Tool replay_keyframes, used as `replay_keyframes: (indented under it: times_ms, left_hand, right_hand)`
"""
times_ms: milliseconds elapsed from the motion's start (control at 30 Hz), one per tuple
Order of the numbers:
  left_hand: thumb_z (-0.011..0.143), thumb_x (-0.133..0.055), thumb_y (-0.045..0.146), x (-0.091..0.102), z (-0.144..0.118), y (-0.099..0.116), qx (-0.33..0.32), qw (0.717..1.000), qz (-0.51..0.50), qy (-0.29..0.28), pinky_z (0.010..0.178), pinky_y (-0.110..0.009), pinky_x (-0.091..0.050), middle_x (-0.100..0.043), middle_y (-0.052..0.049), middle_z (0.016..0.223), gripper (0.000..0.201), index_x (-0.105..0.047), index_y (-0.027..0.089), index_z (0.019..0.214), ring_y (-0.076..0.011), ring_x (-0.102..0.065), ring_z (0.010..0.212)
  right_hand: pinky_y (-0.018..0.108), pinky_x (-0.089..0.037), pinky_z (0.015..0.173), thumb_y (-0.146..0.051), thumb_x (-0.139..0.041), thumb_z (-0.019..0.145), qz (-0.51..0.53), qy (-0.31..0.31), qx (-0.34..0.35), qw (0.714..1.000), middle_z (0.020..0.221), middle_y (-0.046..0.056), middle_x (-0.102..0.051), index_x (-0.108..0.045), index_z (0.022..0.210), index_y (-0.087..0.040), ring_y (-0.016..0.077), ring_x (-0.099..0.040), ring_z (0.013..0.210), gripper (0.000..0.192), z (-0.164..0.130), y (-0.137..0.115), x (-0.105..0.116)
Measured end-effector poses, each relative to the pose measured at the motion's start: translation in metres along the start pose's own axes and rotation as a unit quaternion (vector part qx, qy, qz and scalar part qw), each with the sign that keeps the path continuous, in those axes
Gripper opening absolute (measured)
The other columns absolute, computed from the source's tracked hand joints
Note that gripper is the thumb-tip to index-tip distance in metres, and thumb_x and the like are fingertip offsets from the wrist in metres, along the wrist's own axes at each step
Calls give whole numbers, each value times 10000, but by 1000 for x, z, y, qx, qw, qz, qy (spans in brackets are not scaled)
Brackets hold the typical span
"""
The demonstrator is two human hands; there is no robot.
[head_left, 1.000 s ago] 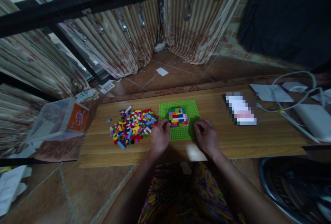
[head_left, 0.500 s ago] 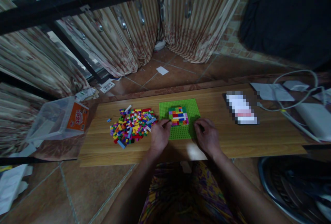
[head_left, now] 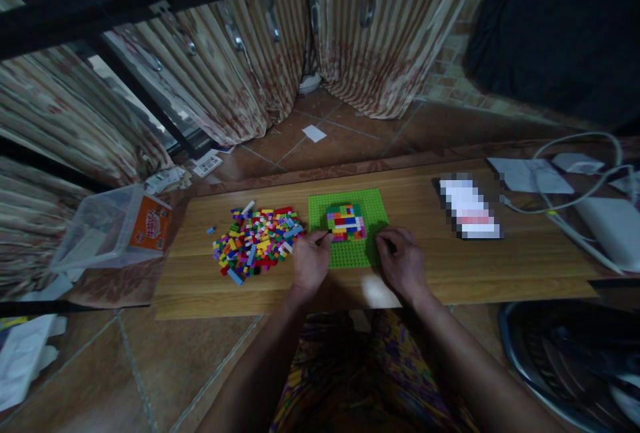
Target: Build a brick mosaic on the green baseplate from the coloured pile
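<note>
A green studded baseplate (head_left: pixel 350 258) lies on the wooden board, with a multicoloured block of joined toy bricks (head_left: pixel 347 222) on its middle. My left hand (head_left: pixel 311 259) is at the plate's left edge, thumb and forefinger pinched together near the block's lower left corner. Whether a small brick sits in that pinch is hidden. At the plate's right edge rests my right hand (head_left: pixel 401 261), its fingers curled and closed; what they hold, if anything, cannot be made out. Left of the plate spreads a pile of loose toy bricks (head_left: pixel 260 239) in many colours.
A phone with a blurred screen (head_left: pixel 470 209) lies on the wooden board (head_left: pixel 200 299) to the right. White cables (head_left: pixel 575 213) and papers are beyond it. A clear plastic box (head_left: pixel 100 233) with an orange label stands off the left end. Curtains hang behind.
The view has shifted very slightly. Both hands keep the same places and finger poses, and the bricks look unchanged.
</note>
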State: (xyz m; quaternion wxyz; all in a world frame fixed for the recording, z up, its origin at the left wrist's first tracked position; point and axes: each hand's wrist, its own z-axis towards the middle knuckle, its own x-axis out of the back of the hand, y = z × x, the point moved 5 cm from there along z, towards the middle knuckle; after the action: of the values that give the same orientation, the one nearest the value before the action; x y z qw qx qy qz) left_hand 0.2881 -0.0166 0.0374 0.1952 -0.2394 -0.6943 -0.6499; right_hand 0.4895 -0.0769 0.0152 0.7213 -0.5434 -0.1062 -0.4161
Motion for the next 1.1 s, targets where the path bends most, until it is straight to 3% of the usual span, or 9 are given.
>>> replay_keyframes:
  times_ms: [300,567,767,1100]
  left_hand:
    - [850,-591,273,3,3,-4,15,1000,-17,-18,578,-231,-422,-710,-16,680,190,-756,179,850,-142,-634,639]
    - [931,-437,368,0,7,-16,53,994,-85,-46,565,-224,-450,-694,-29,703,343,-670,169,777,-131,-653,617]
    - [874,-557,320,-1,9,-10,22,999,-12,-31,576,-222,-413,-668,-7,656,251,-682,170,716,-122,-611,621]
    - [880,-574,258,0,3,0,17,1000,20,-3,629,-238,-404,-686,-17,708,212,-710,174,740,-127,-594,662]
  right_hand:
    - [393,-487,826,-318,-488,912,5,-4,4,1000,927,99,-662,-674,867,-194,241,-603,906,228,0,1,0]
    - [388,-485,832,-319,-484,908,7,-4,4,1000,919,94,-663,-676,864,-197,236,-602,902,231,0,1,0]
    - [401,-484,840,-328,-480,910,1,-4,6,1000,935,97,-660,-675,882,-195,241,-600,913,237,0,1,1]
    - [396,-483,837,-387,-488,912,-1,-8,-1,1000,928,104,-665,-668,860,-186,245,-604,919,275,0,2,1]
